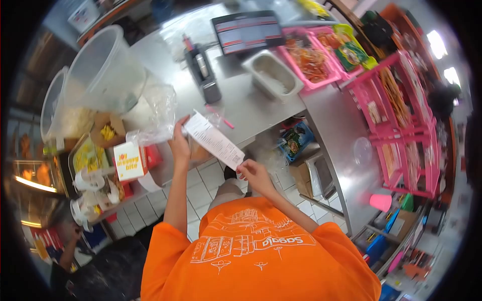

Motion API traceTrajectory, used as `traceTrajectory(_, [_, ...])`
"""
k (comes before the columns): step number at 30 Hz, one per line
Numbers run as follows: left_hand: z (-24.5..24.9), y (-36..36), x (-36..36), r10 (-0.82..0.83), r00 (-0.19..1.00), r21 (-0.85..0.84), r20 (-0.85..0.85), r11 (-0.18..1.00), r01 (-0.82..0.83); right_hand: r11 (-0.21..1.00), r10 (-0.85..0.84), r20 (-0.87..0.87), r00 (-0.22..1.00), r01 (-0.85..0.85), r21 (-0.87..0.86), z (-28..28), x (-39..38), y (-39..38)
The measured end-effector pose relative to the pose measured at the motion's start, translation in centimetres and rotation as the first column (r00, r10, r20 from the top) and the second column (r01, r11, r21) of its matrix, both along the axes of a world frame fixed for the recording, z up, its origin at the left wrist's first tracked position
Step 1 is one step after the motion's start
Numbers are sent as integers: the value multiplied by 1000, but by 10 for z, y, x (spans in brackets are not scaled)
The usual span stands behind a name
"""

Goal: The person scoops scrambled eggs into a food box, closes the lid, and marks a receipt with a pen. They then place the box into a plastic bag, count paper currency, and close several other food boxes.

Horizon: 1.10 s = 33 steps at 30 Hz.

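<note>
A long printed paper receipt (215,139) is stretched slantwise between my two hands in front of the orange shirt. My left hand (180,142) grips its upper left end. At the lower right end, near a printed square code, my right hand (252,175) pinches the paper between thumb and fingers. Just left of my left hand stands a white and red food box (129,161) with yellow lettering. Clear plastic bags (156,108) lie behind that hand on the steel counter (236,108). A pink pen-like stick (227,122) rests beyond the receipt.
A black card terminal (203,75), a tablet screen (247,32) and a steel pan (272,75) stand on the counter. Pink baskets (314,60) hold packets; pink racks (396,125) are at the right. Large clear tubs (103,70) stand left. Another person's arm (69,248) shows lower left.
</note>
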<state>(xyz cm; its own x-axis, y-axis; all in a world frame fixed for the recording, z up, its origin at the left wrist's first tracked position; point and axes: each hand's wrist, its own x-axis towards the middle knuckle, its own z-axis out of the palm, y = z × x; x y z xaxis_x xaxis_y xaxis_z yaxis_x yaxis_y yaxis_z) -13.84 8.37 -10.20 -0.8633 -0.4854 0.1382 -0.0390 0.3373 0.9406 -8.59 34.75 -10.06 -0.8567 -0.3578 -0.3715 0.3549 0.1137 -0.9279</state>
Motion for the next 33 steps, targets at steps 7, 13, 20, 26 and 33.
traceTrajectory(7, [59, 132, 30, -509, 861, 979, 13, 182, 93, 972, -221, -502, 836, 229, -45, 62, 32, 70])
traceTrajectory(13, [100, 261, 51, -852, 512, 950, -112, 58, 306, 856, -307, -666, 680, 503, 119, 55, 96, 181])
traceTrajectory(20, [91, 460, 82, -970, 126, 975, -210, -198, 99, 595, -715, -456, 530, 804, 2, 30, 169, 330])
traceTrajectory(26, [145, 607, 117, -892, 134, 64, -433, 117, 991, 374, -916, -77, 394, 768, -520, 78, 252, 441])
traceTrajectory(33, [145, 706, 140, -702, -289, -653, -650, 322, 686, 263, -965, -153, 215, 796, -544, 96, 267, 484])
